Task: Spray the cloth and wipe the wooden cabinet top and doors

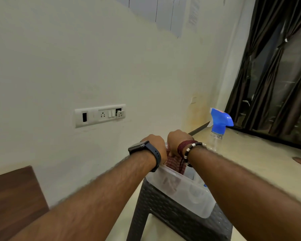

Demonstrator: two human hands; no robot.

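In front of you stands a dark woven-pattern plastic stool [165, 206], its seat carrying a translucent plastic tub [181, 190]. The tub sits across the stool's top and overhangs the near right edge a little. Inside the tub lies a red checked cloth [174, 164], bunched at the far end, with a blue-capped item [205, 185] barely visible at the right wall. The stool rests on the pale floor [250, 162]. Beyond it, on that floor or just above it, you see a clear spray bottle [219, 126] with a blue trigger head; its base is too blurred to tell. At your lower left is the wooden cabinet top [12, 197].
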